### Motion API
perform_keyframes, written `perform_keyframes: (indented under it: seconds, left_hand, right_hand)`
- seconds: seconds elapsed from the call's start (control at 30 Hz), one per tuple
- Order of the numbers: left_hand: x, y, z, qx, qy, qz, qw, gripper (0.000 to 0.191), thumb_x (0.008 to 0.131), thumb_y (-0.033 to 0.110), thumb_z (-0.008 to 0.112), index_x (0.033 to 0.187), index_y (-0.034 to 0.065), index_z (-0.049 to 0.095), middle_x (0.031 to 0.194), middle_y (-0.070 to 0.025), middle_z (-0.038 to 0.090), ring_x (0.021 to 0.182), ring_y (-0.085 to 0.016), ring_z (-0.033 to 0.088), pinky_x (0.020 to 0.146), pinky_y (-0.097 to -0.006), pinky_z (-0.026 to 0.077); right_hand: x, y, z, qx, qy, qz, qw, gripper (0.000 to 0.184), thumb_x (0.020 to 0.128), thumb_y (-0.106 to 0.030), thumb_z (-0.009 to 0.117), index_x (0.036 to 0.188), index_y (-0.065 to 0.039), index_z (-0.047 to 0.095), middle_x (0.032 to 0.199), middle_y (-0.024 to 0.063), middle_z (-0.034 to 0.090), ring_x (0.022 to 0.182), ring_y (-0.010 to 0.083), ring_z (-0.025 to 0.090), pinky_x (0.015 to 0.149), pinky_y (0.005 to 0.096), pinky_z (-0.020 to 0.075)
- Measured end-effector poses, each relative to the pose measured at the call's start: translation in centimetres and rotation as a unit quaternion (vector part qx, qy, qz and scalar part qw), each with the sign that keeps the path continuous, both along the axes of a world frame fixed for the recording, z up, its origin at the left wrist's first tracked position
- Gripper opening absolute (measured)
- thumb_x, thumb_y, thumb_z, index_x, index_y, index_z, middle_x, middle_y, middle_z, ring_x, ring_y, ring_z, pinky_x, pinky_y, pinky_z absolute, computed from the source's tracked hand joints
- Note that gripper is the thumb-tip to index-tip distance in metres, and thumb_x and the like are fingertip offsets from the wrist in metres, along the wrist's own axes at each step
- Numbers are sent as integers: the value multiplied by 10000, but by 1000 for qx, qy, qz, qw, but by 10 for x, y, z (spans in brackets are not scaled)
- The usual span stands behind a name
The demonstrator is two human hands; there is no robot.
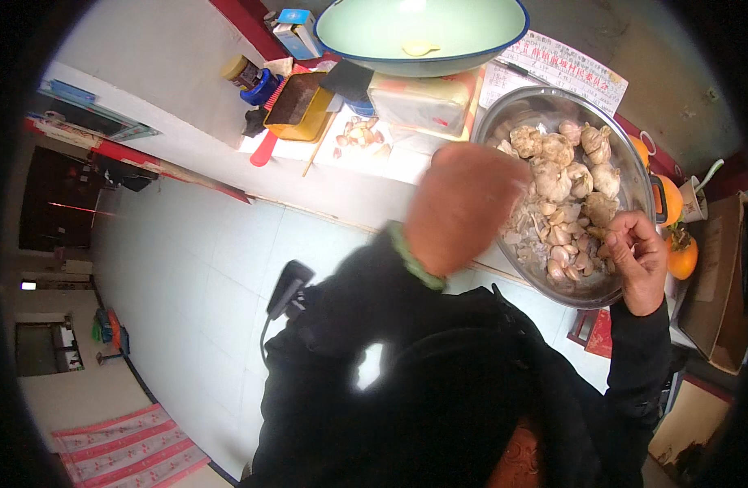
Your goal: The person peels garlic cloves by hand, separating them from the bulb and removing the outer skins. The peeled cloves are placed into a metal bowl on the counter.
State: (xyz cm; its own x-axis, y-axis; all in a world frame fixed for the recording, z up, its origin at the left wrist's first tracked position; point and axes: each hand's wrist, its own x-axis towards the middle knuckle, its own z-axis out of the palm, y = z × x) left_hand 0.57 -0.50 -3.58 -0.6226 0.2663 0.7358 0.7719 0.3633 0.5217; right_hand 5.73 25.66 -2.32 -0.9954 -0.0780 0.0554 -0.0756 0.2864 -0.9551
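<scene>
A round steel basin (642, 183) holds whole garlic bulbs (552, 181) at its far side, and loose cloves (559, 236) and papery skins (523, 235) nearer me. Over the near right part of the basin, my right hand (641, 262) pinches a small piece of garlic between thumb and fingertips; the fingers partly hide it. My left hand (465, 210), strongly blurred, hovers by the basin's left rim, its fingers pointing towards the bulbs; whether it holds anything cannot be told. Several more cloves (360, 134) lie on the white ledge left of the basin.
A pale green enamel basin (374, 39) stands beyond, with a yellow container (298, 107), a red-handled tool (264, 149) and a plastic-wrapped package (420, 104) nearby. Written papers (578, 67) lie behind the steel basin. Persimmons (682, 255), a paper cup (694, 200) and a cardboard box (715, 280) are at right.
</scene>
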Motion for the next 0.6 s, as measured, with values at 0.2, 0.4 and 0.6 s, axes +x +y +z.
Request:
perform_keyframes:
  seconds: [0.2, 0.4, 0.6]
  left_hand:
    - [-14, -102, -24, 208, -220, 108, 947, 131, 820, 29, 666, 948, 21, 642, 809, 54, 563, 689, -26, 460, 623, -166, 395]
    - [-53, -172, -49, -141, -220, 319, 911, 142, 841, 36, 619, 980, 10, 631, 802, -20, 615, 674, -76, 527, 639, -217, 449]
    - [-71, -177, -64, -209, -170, 267, 925, 173, 816, 52, 597, 983, 28, 631, 895, -154, 629, 828, -315, 626, 723, -368, 494]
  right_hand:
    - [0, 0, 1, 27, -5, 40, 999, 52, 890, -76, 577, 880, -30, 557, 747, -54, 487, 680, 42, 424, 621, 181, 335]
    - [-9, -12, 4, 205, 36, 88, 974, 51, 833, -2, 589, 883, 5, 589, 731, 62, 564, 643, 158, 546, 596, 272, 437]
    - [-21, -22, -1, 392, 83, 161, 902, 185, 797, -48, 611, 976, -5, 611, 860, 152, 608, 780, 317, 620, 685, 385, 492]
